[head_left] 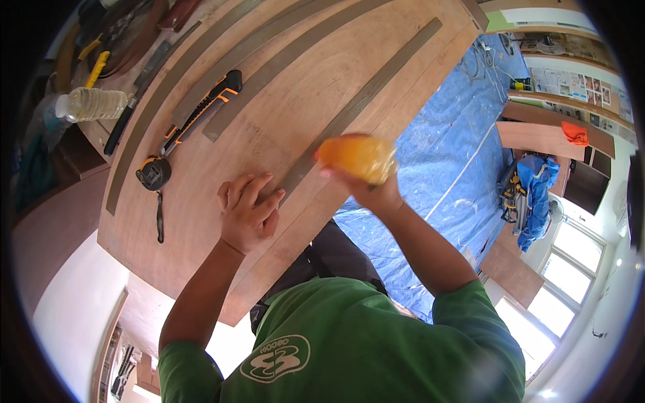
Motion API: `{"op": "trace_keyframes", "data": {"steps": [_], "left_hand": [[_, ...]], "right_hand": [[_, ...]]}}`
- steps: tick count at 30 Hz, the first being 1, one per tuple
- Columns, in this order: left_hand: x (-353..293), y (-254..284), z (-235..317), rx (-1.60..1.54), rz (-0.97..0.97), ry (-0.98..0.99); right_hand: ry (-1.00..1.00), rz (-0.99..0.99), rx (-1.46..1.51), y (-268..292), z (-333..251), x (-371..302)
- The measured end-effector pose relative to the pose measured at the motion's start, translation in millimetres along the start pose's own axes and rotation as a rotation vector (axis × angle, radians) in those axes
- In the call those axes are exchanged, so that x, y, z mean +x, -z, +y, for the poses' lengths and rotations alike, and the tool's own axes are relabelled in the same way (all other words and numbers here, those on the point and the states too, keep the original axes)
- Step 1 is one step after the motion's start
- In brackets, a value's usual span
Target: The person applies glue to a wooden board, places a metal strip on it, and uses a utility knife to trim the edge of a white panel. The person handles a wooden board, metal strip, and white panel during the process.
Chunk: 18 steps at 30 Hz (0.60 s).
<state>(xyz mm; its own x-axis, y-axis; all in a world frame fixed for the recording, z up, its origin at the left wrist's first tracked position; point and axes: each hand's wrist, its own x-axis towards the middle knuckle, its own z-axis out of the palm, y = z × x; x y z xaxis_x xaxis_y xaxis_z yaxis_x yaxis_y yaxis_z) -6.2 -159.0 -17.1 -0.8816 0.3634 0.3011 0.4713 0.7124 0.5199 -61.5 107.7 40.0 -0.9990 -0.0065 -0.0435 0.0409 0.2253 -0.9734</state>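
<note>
My right hand (376, 191) is wrapped round a clear plastic bottle (359, 158) of amber-yellow liquid. The bottle is tilted, its reddish tip pointing left over a thin brown wood strip (376, 94). That strip lies lengthwise on a large plywood panel (282, 121). At the strip's near end, my left hand (248, 211) rests on the panel, fingers apart and slightly bent, with the fingertips close to the strip's edge. Whether they touch it I cannot tell. The bottle is a little blurred.
Left of my hands lie an orange-and-black utility knife (201, 111) and a black tape measure (154, 172). More brown strips (295, 50) lie on the panel's far side. A water bottle (94, 105) stands at the far left. Blue sheeting (437, 148) covers the floor at right.
</note>
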Motion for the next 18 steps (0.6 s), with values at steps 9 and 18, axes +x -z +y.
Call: {"op": "trace_keyframes", "data": {"steps": [9, 18], "left_hand": [[1, 0, 0, -0.003, 0.022, -0.022], [-7, 22, -1, -0.071, 0.037, 0.036]], "right_hand": [[-0.038, 0.327, -0.112, 94, 21, 131], [-0.163, 0.3, 0.371, 97, -1, 112]]}}
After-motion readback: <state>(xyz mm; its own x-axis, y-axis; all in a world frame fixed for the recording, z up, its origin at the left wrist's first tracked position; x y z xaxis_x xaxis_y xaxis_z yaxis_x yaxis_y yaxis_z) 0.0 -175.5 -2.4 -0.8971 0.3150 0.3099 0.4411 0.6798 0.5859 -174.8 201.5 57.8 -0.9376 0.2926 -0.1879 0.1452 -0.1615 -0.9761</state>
